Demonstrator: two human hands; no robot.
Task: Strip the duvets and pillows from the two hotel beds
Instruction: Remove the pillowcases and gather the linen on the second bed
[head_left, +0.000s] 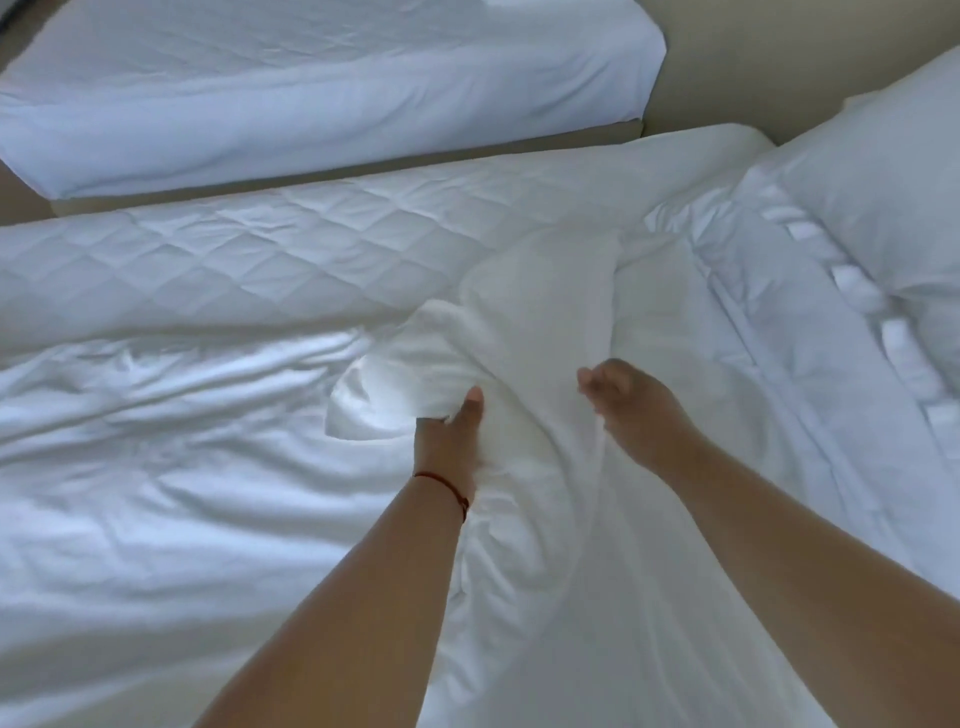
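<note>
A white duvet (156, 493) lies rumpled across the near bed, with one corner bunched up at the middle (498, 332). My left hand (452, 436), with a red string on its wrist, grips that bunched fold of the duvet. My right hand (628, 405) hovers just to the right of the fold, fingers loosely curled and holding nothing. A white pillow (883, 171) rests at the head of the bed on the right. Beyond the duvet the quilted mattress cover (234, 260) of the near bed is bare.
The second bed (260, 93) stands at the back left, showing only its quilted cover. A beige strip of bed base and floor (332, 171) separates the two beds. A beige headboard or wall (737, 57) rises at the back right.
</note>
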